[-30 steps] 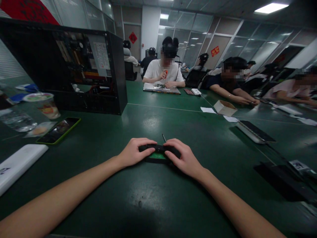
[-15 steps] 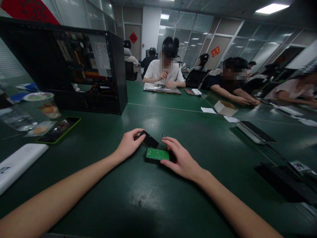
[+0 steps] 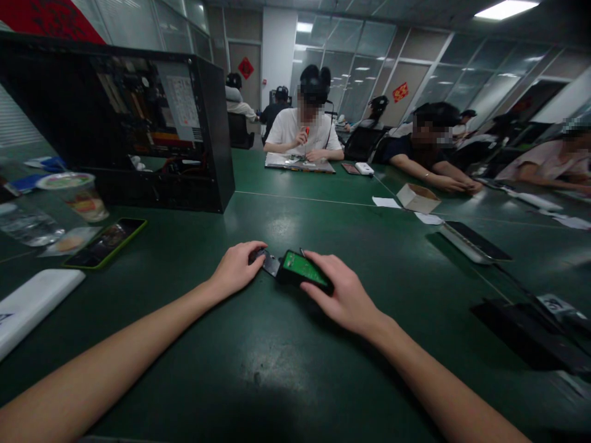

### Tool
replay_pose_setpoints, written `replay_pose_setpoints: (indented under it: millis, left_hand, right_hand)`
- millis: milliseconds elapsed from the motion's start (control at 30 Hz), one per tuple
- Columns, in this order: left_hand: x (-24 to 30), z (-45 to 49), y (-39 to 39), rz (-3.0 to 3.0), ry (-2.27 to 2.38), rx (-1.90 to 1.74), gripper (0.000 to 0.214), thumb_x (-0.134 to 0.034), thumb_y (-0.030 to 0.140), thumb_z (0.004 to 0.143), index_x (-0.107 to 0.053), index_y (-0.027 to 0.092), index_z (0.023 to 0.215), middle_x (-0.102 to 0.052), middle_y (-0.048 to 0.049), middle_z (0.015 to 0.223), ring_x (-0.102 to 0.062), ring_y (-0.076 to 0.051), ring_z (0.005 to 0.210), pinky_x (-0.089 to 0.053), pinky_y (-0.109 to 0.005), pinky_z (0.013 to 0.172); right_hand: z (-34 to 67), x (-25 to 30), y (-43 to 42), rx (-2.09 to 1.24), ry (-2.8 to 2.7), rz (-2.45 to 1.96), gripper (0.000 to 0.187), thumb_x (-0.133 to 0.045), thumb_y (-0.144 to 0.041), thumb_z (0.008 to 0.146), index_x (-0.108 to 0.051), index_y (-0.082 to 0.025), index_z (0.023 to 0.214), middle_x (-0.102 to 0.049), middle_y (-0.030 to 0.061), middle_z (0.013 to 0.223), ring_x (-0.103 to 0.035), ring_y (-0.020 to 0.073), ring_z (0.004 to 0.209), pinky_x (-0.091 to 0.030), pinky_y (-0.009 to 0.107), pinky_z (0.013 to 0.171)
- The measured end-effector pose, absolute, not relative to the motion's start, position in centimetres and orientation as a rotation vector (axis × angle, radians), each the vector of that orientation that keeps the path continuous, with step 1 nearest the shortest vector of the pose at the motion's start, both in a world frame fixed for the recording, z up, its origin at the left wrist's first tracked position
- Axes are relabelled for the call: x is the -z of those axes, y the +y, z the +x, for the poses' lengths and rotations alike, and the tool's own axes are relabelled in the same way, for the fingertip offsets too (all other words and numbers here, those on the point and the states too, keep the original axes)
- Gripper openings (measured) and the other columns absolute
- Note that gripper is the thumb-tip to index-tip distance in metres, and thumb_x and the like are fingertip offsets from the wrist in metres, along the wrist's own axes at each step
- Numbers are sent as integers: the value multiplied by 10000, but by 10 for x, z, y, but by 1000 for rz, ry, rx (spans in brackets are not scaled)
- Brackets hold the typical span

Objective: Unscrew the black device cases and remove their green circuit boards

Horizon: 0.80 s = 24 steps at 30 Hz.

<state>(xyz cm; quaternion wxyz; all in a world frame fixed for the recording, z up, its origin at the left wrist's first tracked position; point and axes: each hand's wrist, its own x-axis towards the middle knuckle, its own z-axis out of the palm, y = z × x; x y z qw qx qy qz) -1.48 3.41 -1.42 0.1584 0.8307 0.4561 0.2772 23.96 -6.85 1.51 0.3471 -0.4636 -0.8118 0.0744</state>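
My right hand [image 3: 339, 286] is closed around a shallow black case; a green circuit board [image 3: 302, 268] shows in its open face. The case is tilted, its left end by the small dark cover [image 3: 271, 265]. My left hand [image 3: 239, 264] pinches that cover at its far left end, fingers curled and partly hidden behind it. Whether cover and case touch, I cannot tell. A thin metal tip [image 3: 301, 251] pokes out beside my right index finger; the rest of it is hidden.
On the left stand an open black computer case [image 3: 212, 135], a lidded cup [image 3: 78, 195], a phone [image 3: 108, 243] and a white device [image 3: 37, 307]. To the right are a small box [image 3: 418, 200] and a dark-topped device [image 3: 475, 242]. Across the green table [image 3: 272, 381] a person [image 3: 302, 132] works.
My right hand has tilted the case with the circuit board and raised its left end towards the cover. The cover has turned in my left hand, showing a greyer face.
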Motion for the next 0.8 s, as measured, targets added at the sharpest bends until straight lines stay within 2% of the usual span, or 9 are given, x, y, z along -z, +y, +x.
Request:
replay_pose_setpoints:
  millis: [200,333,400,467,533,600,700,767,800]
  left_hand:
    - [11,-14,33,2345,1253,-818,300,-566,287,952,-707,183,1196,-763,-95,1081,-714,-267,960,-543,-387,879]
    - [11,-14,31,2322,1214,-844,287,-572,284,949,-711,189,1181,-765,-96,1086,-718,-274,958,-543,-381,849]
    - [10,-13,30,2315,1200,-865,274,-579,271,942,-717,195,1167,-769,-89,1069,-719,-269,945,-543,-373,841]
    - [9,-13,29,2308,1189,-875,268,-586,259,937,-719,194,1160,-772,-86,1045,-719,-263,920,-544,-370,836]
    - [8,-13,29,2299,1180,-875,267,-587,249,933,-718,187,1158,-773,-88,1035,-717,-260,907,-543,-374,842]
    - [8,-12,29,2281,1165,-885,266,-585,244,931,-717,180,1153,-770,-89,1037,-716,-260,917,-541,-379,863]
    - [7,-12,29,2225,1130,-907,263,-578,249,931,-717,176,1143,-766,-83,1027,-716,-253,924,-540,-381,877]
    - [6,-12,30,2157,1103,-922,266,-578,259,930,-716,176,1141,-764,-78,1014,-714,-244,915,-542,-381,874]
    - [6,-12,30,2115,1087,-932,269,-585,265,925,-716,175,1142,-763,-78,1011,-713,-241,915,-543,-382,876]
  right_hand:
    - [343,-24,-31,233,-1781,-1790,594,-565,-446,919,-592,-76,1384,-697,231,1200,-655,360,1045,-516,499,896]
    - [425,-21,-30,314,-1555,-2293,553,-564,-444,893,-638,-100,1319,-715,242,1073,-671,387,924,-498,481,744]
    - [458,-19,-36,213,-1422,-2500,486,-618,-445,853,-687,-121,1209,-713,238,966,-672,370,831,-473,461,675]
    - [482,-16,-43,140,-1332,-2597,332,-673,-424,805,-721,-144,978,-695,227,853,-661,354,745,-452,452,616]
    - [497,-14,-49,73,-1240,-2663,217,-719,-404,749,-652,-197,742,-669,191,763,-650,332,688,-450,442,584]
    - [503,-12,-53,36,-1159,-2707,269,-736,-401,713,-548,-230,624,-652,170,731,-652,332,686,-461,452,579]
    - [502,-11,-55,71,-1084,-2734,252,-721,-386,703,-546,-221,627,-669,231,794,-671,424,782,-477,553,615]
    - [493,-12,-53,130,-1089,-2706,187,-695,-347,724,-634,-171,739,-677,322,936,-662,507,908,-464,657,689]
    - [486,-12,-49,162,-1127,-2666,217,-674,-330,749,-675,-135,844,-666,358,1038,-648,529,984,-454,693,743]
